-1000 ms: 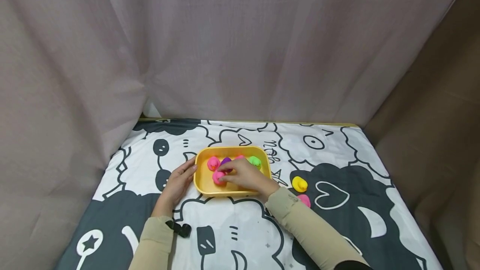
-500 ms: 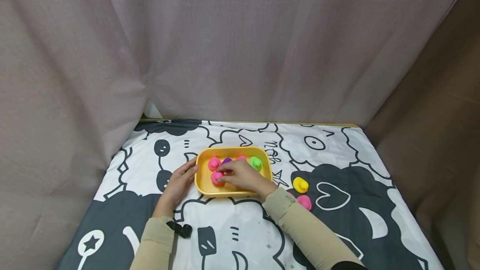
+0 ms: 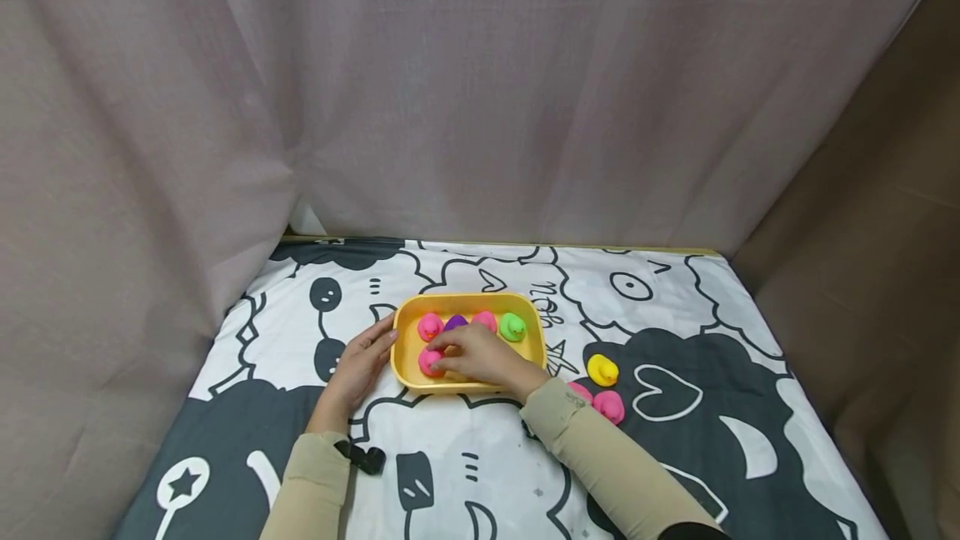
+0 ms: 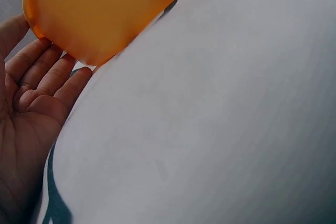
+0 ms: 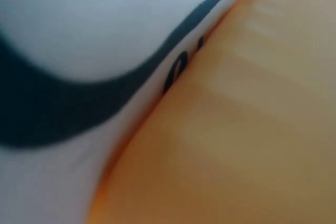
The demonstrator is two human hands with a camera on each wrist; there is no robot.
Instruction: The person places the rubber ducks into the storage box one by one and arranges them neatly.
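A yellow tray (image 3: 468,304) lies on the patterned cloth with toy ducks inside. My right hand (image 3: 480,355) reaches into it, thumb and fingers pinching a pink toy duck (image 3: 430,362) near the front left. Along the back of the tray sit another pink duck (image 3: 430,326), a purple duck (image 3: 454,322), a pink duck (image 3: 483,321) and a green duck (image 3: 512,327). My left hand (image 3: 360,369) touches the tray's left end. In the left wrist view, loosely extended fingers (image 4: 55,74) meet the outer wall of the tray. The right wrist view shows the tray's side but no hand.
To the right of the tray, a yellow duck (image 3: 602,370) and a pink duck (image 3: 608,407) lie on the cloth (image 3: 480,432). A second pink duck (image 3: 580,391) is partly hidden by the right sleeve. Curtains (image 3: 495,107) enclose the back and sides.
My right hand has moved slightly left and toward the front with the pink duck, uncovering more of the pink duck behind it. The left hand stays at the tray's end.
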